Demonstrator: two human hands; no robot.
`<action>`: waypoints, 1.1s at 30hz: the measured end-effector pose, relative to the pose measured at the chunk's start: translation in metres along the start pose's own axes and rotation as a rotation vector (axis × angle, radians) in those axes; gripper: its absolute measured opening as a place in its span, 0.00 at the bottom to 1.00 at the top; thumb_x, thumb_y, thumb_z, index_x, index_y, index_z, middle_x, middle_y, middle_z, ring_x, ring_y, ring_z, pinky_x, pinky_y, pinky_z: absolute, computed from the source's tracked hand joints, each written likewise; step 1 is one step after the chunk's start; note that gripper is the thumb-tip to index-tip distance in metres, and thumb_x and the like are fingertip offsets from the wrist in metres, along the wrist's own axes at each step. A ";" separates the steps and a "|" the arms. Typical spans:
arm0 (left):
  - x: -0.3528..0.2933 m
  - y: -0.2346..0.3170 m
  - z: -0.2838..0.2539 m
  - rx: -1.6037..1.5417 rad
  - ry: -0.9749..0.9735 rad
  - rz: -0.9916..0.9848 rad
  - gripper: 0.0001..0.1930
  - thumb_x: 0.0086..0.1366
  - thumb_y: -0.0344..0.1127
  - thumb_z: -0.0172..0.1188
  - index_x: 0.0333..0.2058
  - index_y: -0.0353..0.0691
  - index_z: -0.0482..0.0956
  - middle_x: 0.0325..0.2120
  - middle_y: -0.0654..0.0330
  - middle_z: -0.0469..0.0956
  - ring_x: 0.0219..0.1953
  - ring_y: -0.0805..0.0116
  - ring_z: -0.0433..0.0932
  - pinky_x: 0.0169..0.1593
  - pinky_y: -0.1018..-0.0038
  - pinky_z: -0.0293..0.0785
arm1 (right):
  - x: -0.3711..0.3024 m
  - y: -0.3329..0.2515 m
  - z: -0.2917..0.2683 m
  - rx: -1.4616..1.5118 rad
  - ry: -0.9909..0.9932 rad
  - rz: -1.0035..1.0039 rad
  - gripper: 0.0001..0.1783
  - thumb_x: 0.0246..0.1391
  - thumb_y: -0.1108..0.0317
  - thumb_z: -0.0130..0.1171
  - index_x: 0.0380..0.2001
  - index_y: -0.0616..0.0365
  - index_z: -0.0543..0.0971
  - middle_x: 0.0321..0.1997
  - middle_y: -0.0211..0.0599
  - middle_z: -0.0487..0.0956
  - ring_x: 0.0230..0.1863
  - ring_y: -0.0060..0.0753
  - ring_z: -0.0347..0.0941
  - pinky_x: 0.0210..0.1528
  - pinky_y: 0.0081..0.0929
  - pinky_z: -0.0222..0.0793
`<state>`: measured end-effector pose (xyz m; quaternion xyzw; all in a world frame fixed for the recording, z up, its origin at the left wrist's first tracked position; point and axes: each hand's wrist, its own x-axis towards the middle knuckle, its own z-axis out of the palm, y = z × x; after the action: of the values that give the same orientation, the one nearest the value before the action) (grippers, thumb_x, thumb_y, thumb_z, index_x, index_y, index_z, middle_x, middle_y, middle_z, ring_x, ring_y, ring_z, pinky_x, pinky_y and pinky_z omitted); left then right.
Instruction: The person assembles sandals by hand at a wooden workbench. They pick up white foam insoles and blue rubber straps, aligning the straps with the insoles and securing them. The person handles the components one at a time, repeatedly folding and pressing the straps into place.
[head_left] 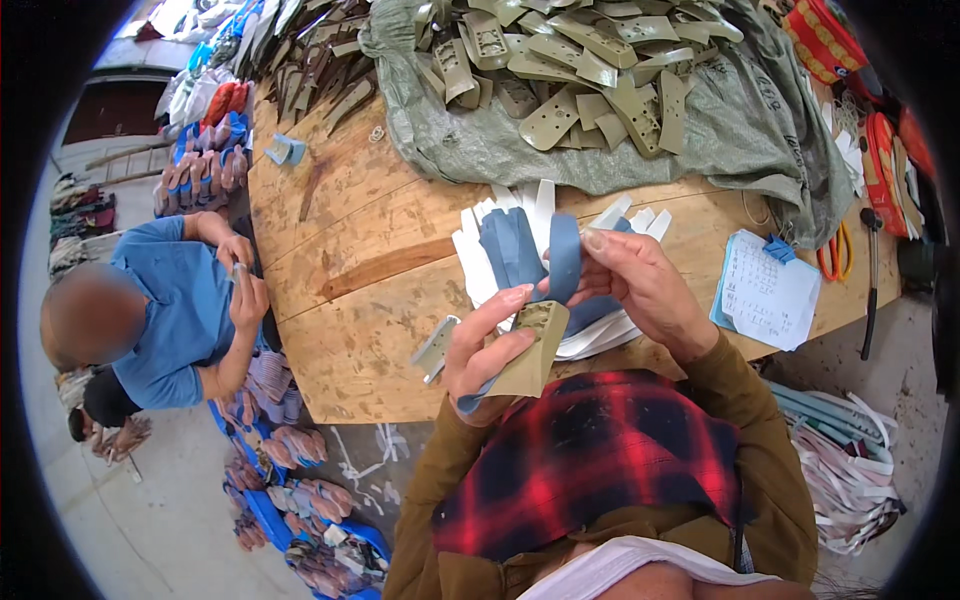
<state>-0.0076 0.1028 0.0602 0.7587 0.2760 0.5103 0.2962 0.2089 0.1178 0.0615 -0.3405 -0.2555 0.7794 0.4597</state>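
"Olive piece (528, 365) first: where is it?"

"In the left hand (480, 350), held over the near edge of the table (370, 365), its holed face turned up. Those fingers are curled firmly round it."

"And the right hand (648, 290)?"

"Nearly closed, thumb and fingertips pinching a blue strip (565, 255) that stands in a loop just above the piece. I'd call feeding or fitting that strip the step."

"So how would you do it well?"

"Keep the piece steady in the left and let the right do the guiding. I'd pinch the strip close to where it enters, since a tall loop could twist or buckle. Keep it flat, and draw it evenly."

"There's some blue below the left hand too (474, 401)."

"Yes, but I can't tell whether it's the same strip; the fingers hide the join. I'd check that before pulling hard."

"Anything in the way?"

"White strips (472, 262) lie just beyond the hands, so lift the work a little to avoid snagging them"
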 end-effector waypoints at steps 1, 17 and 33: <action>0.000 0.000 0.000 0.000 0.000 -0.003 0.17 0.55 0.27 0.70 0.41 0.34 0.74 0.52 0.41 0.72 0.53 0.44 0.77 0.55 0.55 0.78 | 0.000 0.001 -0.001 0.019 0.001 0.015 0.21 0.69 0.59 0.48 0.51 0.66 0.76 0.44 0.43 0.83 0.44 0.34 0.81 0.46 0.29 0.77; 0.005 -0.014 0.091 -0.395 -0.492 -0.296 0.13 0.57 0.21 0.64 0.41 0.37 0.78 0.49 0.48 0.75 0.47 0.51 0.78 0.48 0.65 0.76 | -0.131 0.015 -0.079 -0.239 0.711 -0.066 0.08 0.62 0.68 0.57 0.34 0.62 0.79 0.32 0.32 0.81 0.32 0.20 0.78 0.36 0.20 0.76; -0.007 -0.014 0.105 -0.123 -0.665 -0.411 0.10 0.61 0.23 0.61 0.42 0.33 0.78 0.44 0.52 0.79 0.45 0.56 0.79 0.48 0.70 0.74 | -0.132 0.064 -0.104 -1.463 0.300 -0.564 0.16 0.49 0.75 0.61 0.43 0.53 0.79 0.44 0.34 0.76 0.46 0.41 0.72 0.46 0.35 0.68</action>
<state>0.0867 0.0899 0.0141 0.7924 0.2801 0.1823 0.5102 0.2995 -0.0194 -0.0116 -0.5796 -0.7140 0.2142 0.3291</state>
